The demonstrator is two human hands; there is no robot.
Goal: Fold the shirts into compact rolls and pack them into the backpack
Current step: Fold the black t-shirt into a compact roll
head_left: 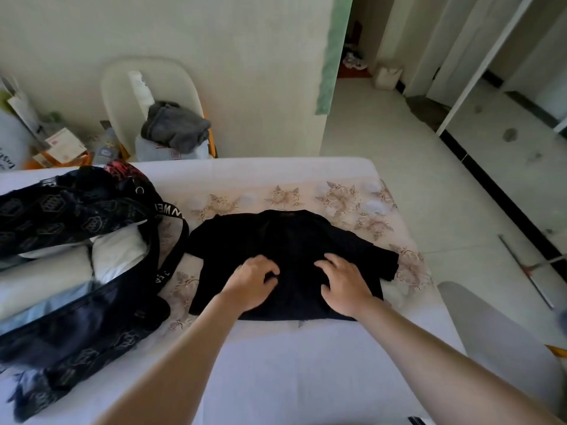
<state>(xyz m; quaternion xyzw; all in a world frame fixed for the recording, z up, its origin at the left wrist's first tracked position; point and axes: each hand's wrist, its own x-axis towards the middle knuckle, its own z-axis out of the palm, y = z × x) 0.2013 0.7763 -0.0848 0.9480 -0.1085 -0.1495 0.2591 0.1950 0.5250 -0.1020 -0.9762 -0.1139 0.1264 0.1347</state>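
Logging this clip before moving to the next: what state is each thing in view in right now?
shirt: flat on the bed, not yet rolled, sleeves out.
backpack: unzipped, lying open, white rolls inside.
left hand: fingers curled, apparently pinching the shirt.
right hand: fingers spread, pressing on the shirt.
grey cloth: crumpled on a chair.

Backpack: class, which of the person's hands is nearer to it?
Left. The left hand grips the black shirt, to the right of the backpack; the right hand presses the shirt even farther right.
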